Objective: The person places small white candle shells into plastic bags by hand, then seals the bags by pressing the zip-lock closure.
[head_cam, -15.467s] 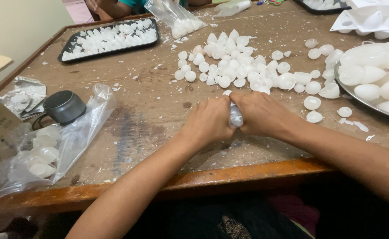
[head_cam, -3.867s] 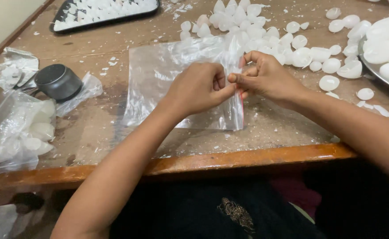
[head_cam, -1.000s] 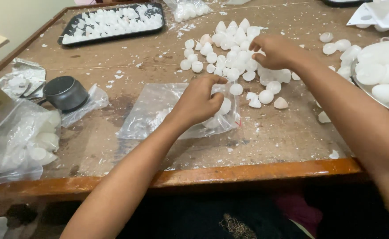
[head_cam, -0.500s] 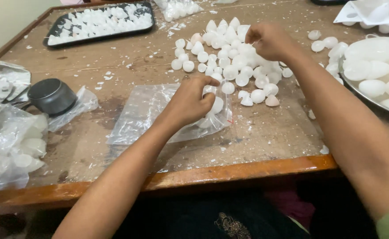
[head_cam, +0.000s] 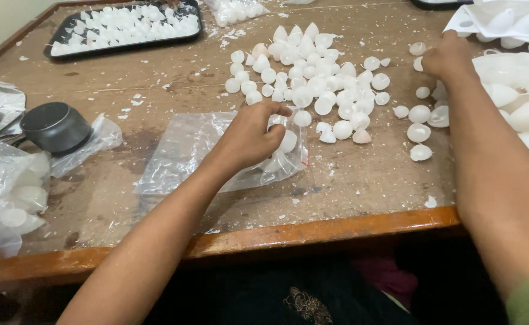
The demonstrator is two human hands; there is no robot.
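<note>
Wooden table [head_cam: 126,198]: one clear bag [head_cam: 186,150] under closed left grip [head_cam: 252,135], right grip [head_cam: 448,57] unclear, two black trays [head_cam: 126,45].

We note a flat clear plastic bag [head_cam: 192,150] mid-table, a filled clear bag [head_cam: 5,192] at left edge, and another [head_cam: 234,9] at the far side.

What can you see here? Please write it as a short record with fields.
surface: wooden table, strewn with white flakes
left hand: holds the mouth of a clear plastic bag, a few white pieces inside
right hand: on scattered white pieces at the right
centre: pile of white dome-shaped pieces
far left: black tray of white pieces
</note>
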